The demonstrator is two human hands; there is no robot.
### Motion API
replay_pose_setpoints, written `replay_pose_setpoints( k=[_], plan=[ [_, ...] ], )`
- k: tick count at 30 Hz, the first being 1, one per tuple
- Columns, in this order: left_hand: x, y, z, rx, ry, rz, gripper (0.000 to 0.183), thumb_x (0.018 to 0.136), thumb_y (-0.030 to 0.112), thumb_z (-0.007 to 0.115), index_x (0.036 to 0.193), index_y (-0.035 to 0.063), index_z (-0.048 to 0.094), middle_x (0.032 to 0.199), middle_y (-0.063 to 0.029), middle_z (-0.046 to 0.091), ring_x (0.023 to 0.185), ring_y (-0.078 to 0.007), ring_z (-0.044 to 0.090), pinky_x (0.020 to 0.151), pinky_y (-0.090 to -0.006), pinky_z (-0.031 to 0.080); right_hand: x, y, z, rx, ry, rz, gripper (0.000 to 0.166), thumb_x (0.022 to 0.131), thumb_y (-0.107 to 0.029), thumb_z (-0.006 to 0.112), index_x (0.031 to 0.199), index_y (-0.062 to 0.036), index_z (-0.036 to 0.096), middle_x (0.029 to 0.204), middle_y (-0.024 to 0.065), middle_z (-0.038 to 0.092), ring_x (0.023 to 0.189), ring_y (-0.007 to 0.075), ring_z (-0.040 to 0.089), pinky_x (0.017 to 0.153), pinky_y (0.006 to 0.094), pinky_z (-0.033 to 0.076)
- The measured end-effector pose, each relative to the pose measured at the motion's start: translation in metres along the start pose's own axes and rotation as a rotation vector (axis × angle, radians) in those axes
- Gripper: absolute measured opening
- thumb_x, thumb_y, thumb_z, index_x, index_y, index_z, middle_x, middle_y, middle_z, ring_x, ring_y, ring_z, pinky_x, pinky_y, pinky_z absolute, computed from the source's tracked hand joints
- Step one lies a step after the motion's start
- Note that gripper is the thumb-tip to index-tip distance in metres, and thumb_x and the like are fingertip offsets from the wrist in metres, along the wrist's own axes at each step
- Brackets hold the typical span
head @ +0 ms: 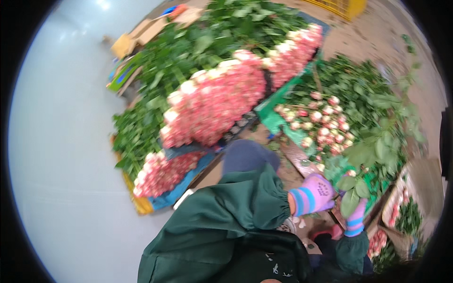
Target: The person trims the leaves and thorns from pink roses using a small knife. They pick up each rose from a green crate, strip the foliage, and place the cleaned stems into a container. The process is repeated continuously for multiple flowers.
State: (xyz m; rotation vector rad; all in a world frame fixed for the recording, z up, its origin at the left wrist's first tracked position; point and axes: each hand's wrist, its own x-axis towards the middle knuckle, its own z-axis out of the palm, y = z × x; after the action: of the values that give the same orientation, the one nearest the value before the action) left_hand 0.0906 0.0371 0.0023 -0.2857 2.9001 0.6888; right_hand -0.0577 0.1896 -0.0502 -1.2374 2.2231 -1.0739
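Observation:
My left hand, in a pink-purple glove with blue stripes, has its fingers curled beside a leafy rose stem; whether it grips the stem is hidden. My right hand, gloved alike, is closed around the lower part of this stem, largely behind its leaves. Larger blurred leaves rise towards the camera above the hands. Just beyond my hands, loose pink-and-white roses with long leafy stems lie on a green sheet.
Large rows of pink-and-white roses lie at the upper left, with a smaller bunch on blue sheeting. A yellow crate stands at the top. Cardboard lies at the upper left. More roses are at the lower right, near a pink shoe.

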Motion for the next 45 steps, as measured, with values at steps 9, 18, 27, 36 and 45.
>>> replay_pose_setpoints(
  k=[9, 18, 27, 36, 45],
  plan=[
    [-0.198, -0.03, -0.056, -0.397, 0.774, -0.283, 0.028, 0.08, 0.027, 0.064, 0.096, 0.004, 0.065, 0.085, -0.018, 0.066, 0.079, -0.0368, 0.063, 0.068, -0.0466, 0.049, 0.032, -0.225, 0.063, 0.12, -0.229, -0.66, 0.04, 0.08, -0.017, 0.071, 0.115, -0.0002, 0.062, 0.095, 0.0162, 0.069, 0.082, 0.0338, 0.066, 0.076, 0.0382, 0.052],
    [-0.53, -0.155, -0.082, -0.194, 0.957, -1.597, 0.041, 0.081, 0.04, 0.069, 0.098, 0.0024, 0.07, 0.092, -0.0193, 0.07, 0.087, -0.0309, 0.069, 0.079, -0.0394, 0.053, 0.017, -0.252, 0.087, 0.278, -0.45, -0.415, 0.054, 0.088, -0.009, 0.062, 0.139, -0.0055, 0.046, 0.105, 0.0118, 0.066, 0.078, 0.0147, 0.062, 0.072, 0.0281, 0.052],
    [-0.637, -0.284, 0.016, -0.027, 0.197, -2.072, 0.049, 0.08, 0.042, 0.062, 0.113, 0.0057, 0.067, 0.122, -0.0161, 0.064, 0.11, -0.0334, 0.063, 0.093, -0.0395, 0.05, 0.004, -0.106, 0.045, 0.197, -0.352, 0.038, 0.053, 0.094, -0.007, 0.055, 0.144, -0.0091, 0.04, 0.093, -0.0009, 0.057, 0.068, 0.0028, 0.043, 0.058, 0.0168, 0.036],
    [-0.653, -0.294, 0.007, 0.23, 0.092, -1.68, 0.026, 0.078, 0.02, 0.066, 0.099, 0.0075, 0.072, 0.106, -0.0186, 0.068, 0.1, -0.0331, 0.066, 0.082, -0.0419, 0.055, -0.012, 0.099, 0.014, -0.019, -0.136, 0.128, 0.048, 0.092, -0.017, 0.06, 0.137, -0.0075, 0.049, 0.08, 0.0038, 0.061, 0.066, 0.0099, 0.054, 0.062, 0.0271, 0.047],
    [-0.307, -0.144, -0.162, -0.485, 1.381, -0.544, 0.036, 0.095, 0.012, 0.05, 0.126, -0.0054, 0.052, 0.115, -0.0188, 0.064, 0.103, -0.0243, 0.064, 0.09, -0.0349, 0.051, 0.016, 0.187, 0.009, 0.436, 0.024, 0.884, 0.042, 0.094, -0.029, 0.058, 0.131, -0.0087, 0.051, 0.095, 0.0086, 0.068, 0.065, 0.0144, 0.064, 0.055, 0.0288, 0.051]
  ],
)
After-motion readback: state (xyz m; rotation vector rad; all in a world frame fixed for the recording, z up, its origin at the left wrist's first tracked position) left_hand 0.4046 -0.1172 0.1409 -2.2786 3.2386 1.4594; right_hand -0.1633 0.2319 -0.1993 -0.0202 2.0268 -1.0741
